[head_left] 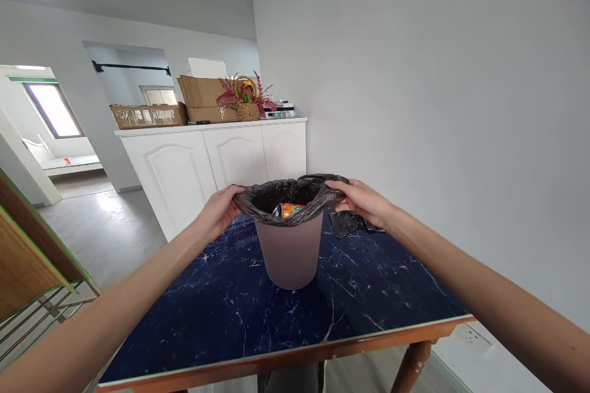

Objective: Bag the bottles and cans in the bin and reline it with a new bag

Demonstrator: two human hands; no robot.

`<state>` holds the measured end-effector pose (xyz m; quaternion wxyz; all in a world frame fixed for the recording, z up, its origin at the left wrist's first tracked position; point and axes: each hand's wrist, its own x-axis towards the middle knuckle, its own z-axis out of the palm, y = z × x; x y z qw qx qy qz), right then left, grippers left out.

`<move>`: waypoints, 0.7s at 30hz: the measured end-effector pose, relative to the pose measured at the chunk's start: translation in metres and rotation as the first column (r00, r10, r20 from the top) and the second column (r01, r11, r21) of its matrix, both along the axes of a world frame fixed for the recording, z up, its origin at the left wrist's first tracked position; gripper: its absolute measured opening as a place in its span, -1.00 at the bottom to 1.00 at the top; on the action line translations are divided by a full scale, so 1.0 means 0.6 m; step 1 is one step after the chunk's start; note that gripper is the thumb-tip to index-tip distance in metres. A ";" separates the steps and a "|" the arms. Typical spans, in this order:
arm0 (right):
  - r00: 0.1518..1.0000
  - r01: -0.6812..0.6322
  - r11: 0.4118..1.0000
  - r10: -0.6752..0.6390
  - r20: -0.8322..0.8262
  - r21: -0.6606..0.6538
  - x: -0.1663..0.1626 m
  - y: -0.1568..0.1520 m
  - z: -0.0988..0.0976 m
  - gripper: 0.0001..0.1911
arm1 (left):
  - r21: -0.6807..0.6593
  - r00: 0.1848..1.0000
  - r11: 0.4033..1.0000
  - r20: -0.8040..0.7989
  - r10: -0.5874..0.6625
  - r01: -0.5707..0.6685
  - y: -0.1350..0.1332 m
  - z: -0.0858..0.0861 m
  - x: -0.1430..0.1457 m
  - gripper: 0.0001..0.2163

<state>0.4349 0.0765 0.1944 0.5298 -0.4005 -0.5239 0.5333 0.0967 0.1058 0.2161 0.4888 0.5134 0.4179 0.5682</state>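
Note:
A pinkish-grey trash can (290, 255) stands upright on the blue marbled table (221, 313). Its rim is wrapped by a black garbage bag (299, 219), folded over the outside. Inside lies an orange drink can (291, 210) on its side; whatever is beneath it is hidden. At the left of the rim, my left hand (224, 212) pinches the bag's edge between thumb and fingers. On the opposite side my right hand (359, 199) grips the bag's edge the same way. Just behind that hand, a crumpled piece of black plastic (348, 223) rests on the table.
A white cabinet (179, 172) stands behind, bearing cardboard boxes (150, 115) and a wicker flower basket (249, 112). The wall (437, 104) runs close along the right. At the left edge is a wooden folding item with metal legs (32, 245).

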 end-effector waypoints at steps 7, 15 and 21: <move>0.983 0.047 0.998 -0.041 -0.178 0.029 0.007 0.020 0.019 -0.86 | 0.070 0.995 0.995 0.076 0.063 -0.068 0.007 0.016 0.017 -0.78; 0.930 -0.013 0.999 0.028 -0.367 0.044 0.002 0.060 0.060 -0.77 | 0.144 0.986 0.984 0.147 0.083 -0.104 0.017 0.052 0.052 -0.70; 0.894 0.023 0.996 0.019 -0.448 0.089 0.004 0.092 0.096 -0.75 | 0.275 0.977 0.951 0.191 0.094 -0.145 0.042 0.098 0.081 -0.70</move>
